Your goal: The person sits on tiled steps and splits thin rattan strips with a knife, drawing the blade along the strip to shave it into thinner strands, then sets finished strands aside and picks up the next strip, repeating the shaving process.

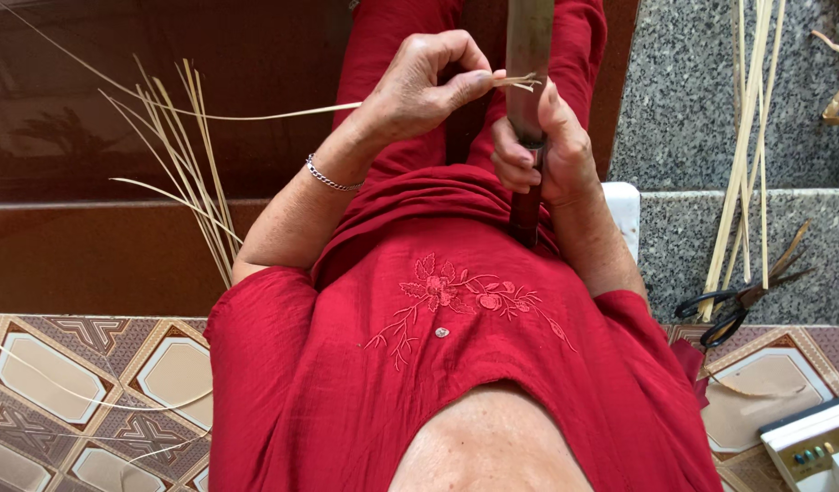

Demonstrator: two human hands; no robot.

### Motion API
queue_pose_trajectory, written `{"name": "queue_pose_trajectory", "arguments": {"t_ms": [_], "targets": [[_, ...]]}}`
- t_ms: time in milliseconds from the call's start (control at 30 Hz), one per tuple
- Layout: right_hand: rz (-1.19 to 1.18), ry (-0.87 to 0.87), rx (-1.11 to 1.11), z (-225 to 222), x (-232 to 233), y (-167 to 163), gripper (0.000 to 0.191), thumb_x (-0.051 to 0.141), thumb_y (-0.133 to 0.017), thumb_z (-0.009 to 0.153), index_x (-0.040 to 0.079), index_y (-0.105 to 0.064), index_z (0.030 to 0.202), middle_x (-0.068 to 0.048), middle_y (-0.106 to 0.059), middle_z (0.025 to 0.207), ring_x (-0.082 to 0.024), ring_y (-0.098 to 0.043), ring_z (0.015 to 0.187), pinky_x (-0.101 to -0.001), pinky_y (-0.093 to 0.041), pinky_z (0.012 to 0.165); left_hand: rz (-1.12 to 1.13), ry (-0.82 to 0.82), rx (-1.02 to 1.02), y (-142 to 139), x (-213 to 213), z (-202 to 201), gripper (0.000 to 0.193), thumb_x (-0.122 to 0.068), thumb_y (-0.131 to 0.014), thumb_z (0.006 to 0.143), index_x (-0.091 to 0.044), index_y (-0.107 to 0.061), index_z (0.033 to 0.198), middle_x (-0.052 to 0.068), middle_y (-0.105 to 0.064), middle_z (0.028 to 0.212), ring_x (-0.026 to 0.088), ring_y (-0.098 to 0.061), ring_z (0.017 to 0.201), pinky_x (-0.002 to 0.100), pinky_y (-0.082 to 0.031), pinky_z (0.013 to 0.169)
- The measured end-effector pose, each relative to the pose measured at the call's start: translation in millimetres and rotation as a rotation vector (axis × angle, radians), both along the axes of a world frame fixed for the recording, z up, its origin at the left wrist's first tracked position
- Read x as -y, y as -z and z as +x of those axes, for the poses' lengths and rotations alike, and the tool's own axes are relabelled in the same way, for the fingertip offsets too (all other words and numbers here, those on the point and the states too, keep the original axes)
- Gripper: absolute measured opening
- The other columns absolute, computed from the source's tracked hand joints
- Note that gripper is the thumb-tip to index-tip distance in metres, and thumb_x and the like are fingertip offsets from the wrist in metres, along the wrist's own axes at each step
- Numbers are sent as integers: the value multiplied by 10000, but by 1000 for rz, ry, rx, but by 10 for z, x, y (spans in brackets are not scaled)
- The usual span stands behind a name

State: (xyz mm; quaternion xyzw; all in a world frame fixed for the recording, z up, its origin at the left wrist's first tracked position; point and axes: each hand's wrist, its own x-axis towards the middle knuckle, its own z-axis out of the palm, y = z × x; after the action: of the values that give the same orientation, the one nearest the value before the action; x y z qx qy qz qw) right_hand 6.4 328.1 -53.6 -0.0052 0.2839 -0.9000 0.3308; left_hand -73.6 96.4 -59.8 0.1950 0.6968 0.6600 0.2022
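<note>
I look down my red embroidered top. My right hand (538, 150) grips the dark handle of a large knife (529, 55), its broad blade pointing away from me over my lap. My left hand (419, 82), a silver bracelet on its wrist, pinches a thin pale bamboo strip (255, 115) against the blade's edge, where the strip's end is frayed. The strip trails off to the left over the brown step.
A fan of thin pale strips (187, 164) lies on the brown step at left. More long strips (743, 155) lean on the grey granite steps at right, with black scissors (725, 314) below them. A white device with buttons (816, 442) sits at bottom right on patterned tiles.
</note>
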Motion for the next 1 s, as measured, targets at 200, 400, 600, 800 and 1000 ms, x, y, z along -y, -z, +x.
{"name": "queue_pose_trajectory", "arguments": {"t_ms": [200,400,600,800,1000], "targets": [[-44,20,34,-18,31,132,480,537,-409,1165,198,-515,1488,-12,-406,650,-92,-309,427,-259,-293,425,70,26,116,51,7,-16,152,-137,-738,1059,-26,-680,973,-88,-565,781,-12,-462,707,196,-387,591],[-142,32,98,-35,42,118,519,583,-347,1159,223,-489,1505,-17,-414,650,-89,-308,416,-253,-300,410,157,-17,113,49,-2,-40,137,-132,-764,1042,-4,-725,1018,-65,-650,847,-10,-532,755,180,-450,646],[-191,-28,168,-37,8,75,588,577,-313,1125,243,-472,1582,-18,-430,635,-81,-310,403,-247,-312,389,54,-87,7,7,45,-51,161,-137,-813,1006,-2,-729,979,-29,-682,816,-2,-577,727,187,-473,606],[-267,-82,200,-11,35,166,510,580,-279,1174,220,-484,1471,-37,-451,673,-84,-333,427,-239,-339,399,37,-83,99,-6,37,-41,230,-195,-819,983,-24,-690,898,-37,-678,750,-3,-572,649,189,-455,539],[-224,-97,183,-22,33,110,630,569,-257,1104,233,-441,1604,-29,-444,672,-88,-342,447,-256,-349,418,-80,-58,-6,-3,51,-43,270,-213,-830,1003,-29,-700,854,-58,-604,700,-10,-482,638,208,-379,523]]}}
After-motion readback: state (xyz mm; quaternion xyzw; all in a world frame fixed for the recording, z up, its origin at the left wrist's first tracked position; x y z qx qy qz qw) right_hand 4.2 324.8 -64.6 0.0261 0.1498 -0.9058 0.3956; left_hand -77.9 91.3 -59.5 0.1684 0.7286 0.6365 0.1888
